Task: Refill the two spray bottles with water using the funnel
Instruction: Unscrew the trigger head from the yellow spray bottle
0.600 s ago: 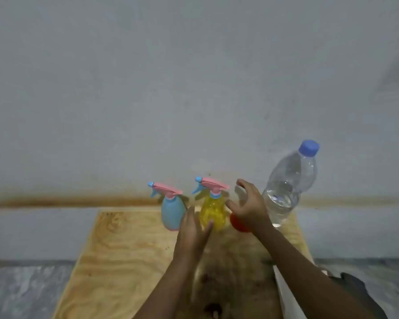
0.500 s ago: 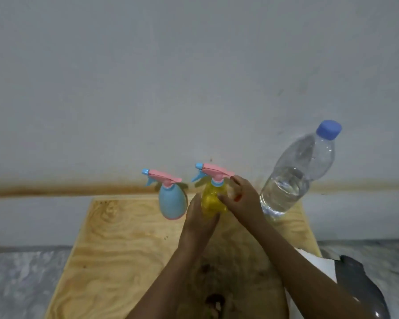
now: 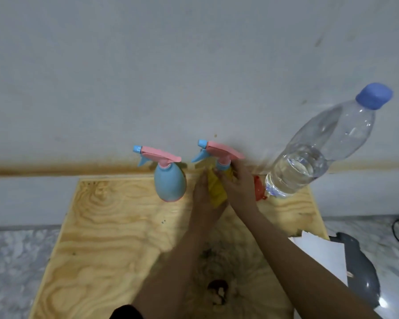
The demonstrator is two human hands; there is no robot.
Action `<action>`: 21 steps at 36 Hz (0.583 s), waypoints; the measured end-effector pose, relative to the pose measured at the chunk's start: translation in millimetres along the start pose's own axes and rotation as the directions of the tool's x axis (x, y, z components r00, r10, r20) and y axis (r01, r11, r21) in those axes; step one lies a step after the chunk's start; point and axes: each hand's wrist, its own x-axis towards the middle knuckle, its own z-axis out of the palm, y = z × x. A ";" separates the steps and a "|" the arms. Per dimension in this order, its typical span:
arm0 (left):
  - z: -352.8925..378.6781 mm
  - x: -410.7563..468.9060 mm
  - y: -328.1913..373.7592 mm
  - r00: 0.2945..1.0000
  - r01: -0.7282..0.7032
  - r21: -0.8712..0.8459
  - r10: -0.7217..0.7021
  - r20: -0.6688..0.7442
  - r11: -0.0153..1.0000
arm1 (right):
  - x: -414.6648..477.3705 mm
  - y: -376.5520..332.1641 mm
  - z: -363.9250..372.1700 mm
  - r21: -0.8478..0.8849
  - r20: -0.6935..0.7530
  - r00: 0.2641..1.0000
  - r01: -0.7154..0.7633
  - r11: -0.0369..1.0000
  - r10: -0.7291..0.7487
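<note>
left hand [image 3: 202, 195] wraps the yellow spray bottle [image 3: 217, 192] body | right hand [image 3: 238, 188] curls round its neck under the pink trigger head [image 3: 224, 152] | blue spray bottle [image 3: 169, 185] upright just left; red funnel [image 3: 259, 191], half hidden, touching the water bottle [image 3: 309, 162] at right; all on plywood counter [image 3: 106, 238]

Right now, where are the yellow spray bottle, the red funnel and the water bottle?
yellow spray bottle [image 3: 215, 192], head view, on the exposed strip of its yellow body.
red funnel [image 3: 259, 189], head view, on its visible red edge.
water bottle [image 3: 309, 164], head view, on the water-filled lower body.
</note>
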 end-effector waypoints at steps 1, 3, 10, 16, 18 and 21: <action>1.4 -0.9 -6.5 1.000 -0.024 -0.023 0.024 -0.011 0.999 | -1.8 -2.3 -2.1 -0.016 0.010 1.000 0.008 1.000 -0.008; -3.4 -10.7 0.9 0.999 -0.034 0.029 0.035 -0.020 0.999 | -7.2 -10.1 -7.4 -0.049 0.029 0.999 0.025 0.998 -0.024; -31.4 -53.3 27.3 0.957 -0.286 0.120 0.289 -0.013 0.951 | -39.3 -49.7 -30.6 -0.073 0.041 0.998 0.045 0.996 -0.042; -52.0 -99.6 57.9 0.975 -0.217 0.150 0.206 0.087 0.965 | -77.9 -81.4 -49.1 0.155 -0.007 0.994 0.105 0.982 -0.105; -57.8 -114.7 66.1 0.980 -0.160 0.083 0.149 0.134 0.984 | -89.6 -89.4 -54.0 0.261 0.016 0.997 0.066 0.963 -0.072; -64.9 -132.9 74.2 0.971 -0.158 0.079 0.141 0.193 0.984 | -103.3 -97.1 -62.4 0.347 0.060 0.997 0.026 0.937 -0.050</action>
